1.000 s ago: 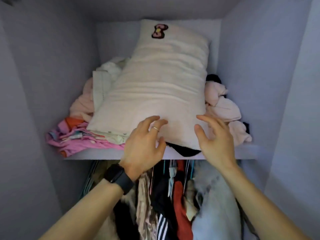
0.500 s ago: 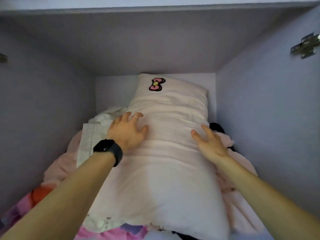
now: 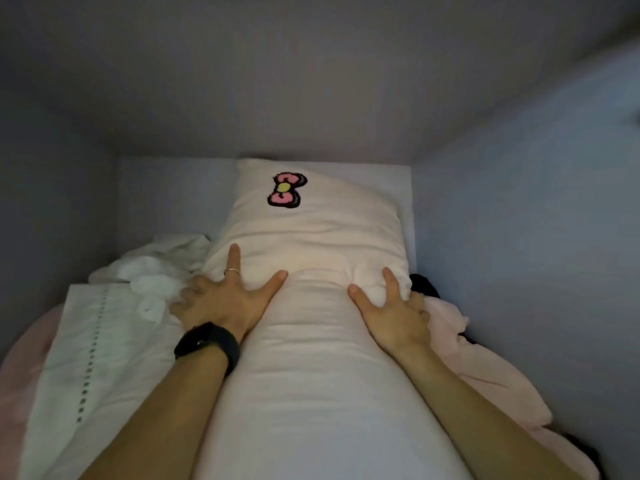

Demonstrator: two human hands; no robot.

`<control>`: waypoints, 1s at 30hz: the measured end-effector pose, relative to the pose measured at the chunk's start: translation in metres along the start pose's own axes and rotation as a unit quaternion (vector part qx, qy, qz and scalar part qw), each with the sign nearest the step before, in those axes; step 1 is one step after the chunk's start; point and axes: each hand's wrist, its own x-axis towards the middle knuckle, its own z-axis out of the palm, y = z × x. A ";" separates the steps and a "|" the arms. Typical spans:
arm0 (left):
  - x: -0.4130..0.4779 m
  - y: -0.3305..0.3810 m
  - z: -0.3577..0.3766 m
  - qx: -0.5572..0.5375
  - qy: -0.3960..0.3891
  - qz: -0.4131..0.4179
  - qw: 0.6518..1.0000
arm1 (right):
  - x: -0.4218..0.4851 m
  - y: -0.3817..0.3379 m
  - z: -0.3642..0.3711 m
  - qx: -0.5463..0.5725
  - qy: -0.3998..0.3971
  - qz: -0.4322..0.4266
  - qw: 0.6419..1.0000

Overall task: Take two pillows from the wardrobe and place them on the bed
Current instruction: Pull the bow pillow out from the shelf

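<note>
Wardrobe walls (image 3: 519, 220) box in a long pale pillow (image 3: 311, 375) lying lengthwise on heaped clothes, its far end (marked with a pink bow patch (image 3: 286, 189)) against the back panel. White folded linen (image 3: 104, 341) lies to its left, pink fabric (image 3: 478, 368) to its right. Left hand (image 3: 225, 299) and right hand (image 3: 394, 313) squeeze the pillow's sides, fingers spread and dug in. Black watch (image 3: 207, 344) circles the left wrist.

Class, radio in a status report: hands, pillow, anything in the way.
Left hand and right hand gripping pillow from both sides. Pillow on wardrobe pile, not yet out. Loose laundry crowds both flanks.
</note>
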 end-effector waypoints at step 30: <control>-0.317 0.070 -0.002 -0.531 0.046 0.153 0.832 | -0.297 0.039 -0.286 -0.393 0.300 -0.204 0.845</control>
